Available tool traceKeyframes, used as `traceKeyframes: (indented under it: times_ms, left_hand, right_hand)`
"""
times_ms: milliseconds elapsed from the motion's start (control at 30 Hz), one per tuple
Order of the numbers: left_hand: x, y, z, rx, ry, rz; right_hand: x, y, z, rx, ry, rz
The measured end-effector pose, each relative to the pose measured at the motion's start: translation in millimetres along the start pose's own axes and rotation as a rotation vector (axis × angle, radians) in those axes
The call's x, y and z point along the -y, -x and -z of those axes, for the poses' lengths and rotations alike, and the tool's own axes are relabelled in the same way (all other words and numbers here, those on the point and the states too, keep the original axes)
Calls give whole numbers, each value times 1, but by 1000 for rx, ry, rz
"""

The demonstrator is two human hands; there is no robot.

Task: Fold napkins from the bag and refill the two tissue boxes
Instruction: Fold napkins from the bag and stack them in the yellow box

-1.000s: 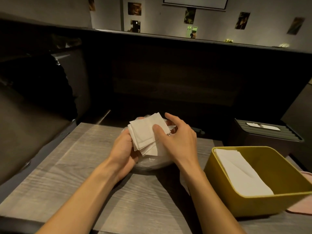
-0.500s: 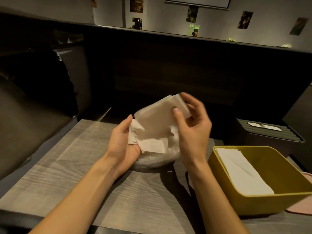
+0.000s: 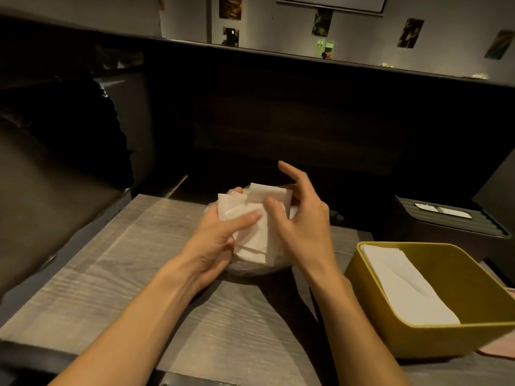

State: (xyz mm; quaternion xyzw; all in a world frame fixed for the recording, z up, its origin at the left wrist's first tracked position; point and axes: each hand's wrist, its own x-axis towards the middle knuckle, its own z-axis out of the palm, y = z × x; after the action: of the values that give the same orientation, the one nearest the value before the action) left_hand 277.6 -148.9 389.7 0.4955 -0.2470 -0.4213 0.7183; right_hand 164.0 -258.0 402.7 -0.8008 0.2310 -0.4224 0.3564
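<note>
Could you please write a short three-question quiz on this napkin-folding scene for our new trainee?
1. True or false: the yellow tissue box already has white napkins inside.
2. Multiple choice: where is the stack of napkins that both hands work on? A) inside the dark box B) over the clear plastic bag on the table C) on the bench seat
3. Fill in: the left hand holds the stack while the right hand's thumb presses on it from the ____ side.

Key: 1 true; 2 B; 3 right. The dark box stands behind the yellow one.
</note>
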Motion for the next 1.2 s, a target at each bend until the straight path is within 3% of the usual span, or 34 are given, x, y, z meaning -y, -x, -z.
traceKeyframes:
  times_ms: [133, 267, 367, 633, 833, 1033, 1100, 1200]
  left_hand:
    - [3, -2, -2, -31, -186, -109]
    - [7, -1, -5, -33, -459, -186]
    - [4, 2, -8, -22, -520, -220]
    - [5, -1, -7, -31, -345, -112]
    - [5, -1, -5, 67, -247, 2]
    - [1, -1, -1, 48, -67, 47]
    - [-1, -2, 0, 24, 20, 46]
    - [-3, 0, -5, 13, 52, 18]
  right_hand:
    - [1, -2, 4, -43, 133, 45]
    - [16, -4, 0, 147, 413, 313]
    - [18, -5, -4, 218, 491, 344]
    - [17, -11, 7, -65, 240, 356]
    - [20, -15, 10, -220, 55, 327]
    - [35, -5, 21, -735, -250, 428]
    - [38, -3, 22, -709, -291, 335]
    - [28, -2, 11, -461, -129, 132]
